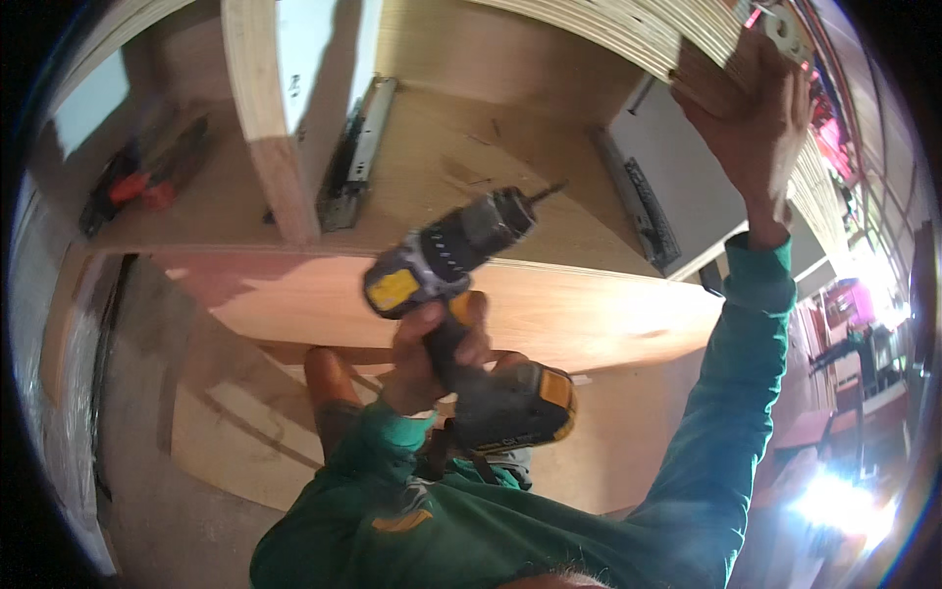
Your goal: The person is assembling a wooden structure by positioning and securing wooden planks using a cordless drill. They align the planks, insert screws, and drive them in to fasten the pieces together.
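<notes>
Starting at the far left, I see red-handled hand tools (137, 182) lying on the plywood cabinet floor (461, 172), well apart from any hand, so they pose no trouble. Next comes the upright plywood divider (270, 128) with a metal drawer slide (358, 152) fixed low against its side. In the middle, my left hand (432, 353) is wrapped tight around the grip of the yellow-and-black cordless drill (461, 294), whose thin bit (547, 191) points up and right into the open bay, touching nothing. I judge that a one-handed hold could let the drill twist or the slim bit skate and snap when it meets wood. Further right, a second drawer slide (643, 211) sits on the grey side panel (687, 157). At the far right, my right hand (751, 113) is raised with fingers spread flat against the layered plywood top edge (628, 34), beside a small white metal bracket (782, 29); if that palm slips, the board could shift.
</notes>
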{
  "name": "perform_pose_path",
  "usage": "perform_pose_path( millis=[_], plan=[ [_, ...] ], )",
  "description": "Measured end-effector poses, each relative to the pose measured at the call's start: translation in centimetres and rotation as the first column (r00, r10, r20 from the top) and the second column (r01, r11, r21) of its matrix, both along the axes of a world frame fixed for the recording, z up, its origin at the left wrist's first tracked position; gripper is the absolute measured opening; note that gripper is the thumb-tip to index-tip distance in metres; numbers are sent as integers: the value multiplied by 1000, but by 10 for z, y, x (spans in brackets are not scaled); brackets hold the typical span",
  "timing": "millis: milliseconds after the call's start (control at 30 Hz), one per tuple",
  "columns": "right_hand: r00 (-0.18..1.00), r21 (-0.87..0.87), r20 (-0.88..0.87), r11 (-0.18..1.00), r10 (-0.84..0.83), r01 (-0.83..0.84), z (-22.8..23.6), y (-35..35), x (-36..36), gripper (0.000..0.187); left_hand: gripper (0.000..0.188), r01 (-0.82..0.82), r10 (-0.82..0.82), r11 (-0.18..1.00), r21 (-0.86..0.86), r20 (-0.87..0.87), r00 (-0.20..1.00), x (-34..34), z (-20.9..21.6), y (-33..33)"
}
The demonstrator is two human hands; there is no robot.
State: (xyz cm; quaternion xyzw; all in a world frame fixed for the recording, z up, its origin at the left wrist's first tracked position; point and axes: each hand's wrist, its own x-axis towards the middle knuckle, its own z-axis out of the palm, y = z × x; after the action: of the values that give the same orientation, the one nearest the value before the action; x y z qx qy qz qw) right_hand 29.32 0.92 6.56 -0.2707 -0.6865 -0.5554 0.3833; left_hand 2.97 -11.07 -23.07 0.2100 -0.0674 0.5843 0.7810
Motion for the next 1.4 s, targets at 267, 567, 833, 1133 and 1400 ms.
perform_pose_path(
  millis=[267, 567, 833, 1133, 1400],
  plan=[
    [1000, -14, -8, 1000, 26, -26, 5, 2, -18, 83, 39, 408, -385, 911, 58, 473, 793, 108, -20, 36],
    [994, -59, 17, 993, -104, 105, 2, -2, -5, 97, 56, 388, -371, 917, 86, 537, 757, 125, 8, 37],
    [993, -131, -15, 985, -117, 114, 0, 4, 2, 104, 43, 391, -400, 906, 162, 627, 668, 154, 36, 56],
    [995, -143, -31, 986, -94, 89, 2, 11, 10, 110, 45, 415, -408, 896, 159, 662, 628, 164, 33, 76],
    [993, -166, -84, 984, -83, 68, 2, 13, 7, 123, 53, 407, -443, 885, 224, 675, 590, 170, 33, 82]
  ],
)
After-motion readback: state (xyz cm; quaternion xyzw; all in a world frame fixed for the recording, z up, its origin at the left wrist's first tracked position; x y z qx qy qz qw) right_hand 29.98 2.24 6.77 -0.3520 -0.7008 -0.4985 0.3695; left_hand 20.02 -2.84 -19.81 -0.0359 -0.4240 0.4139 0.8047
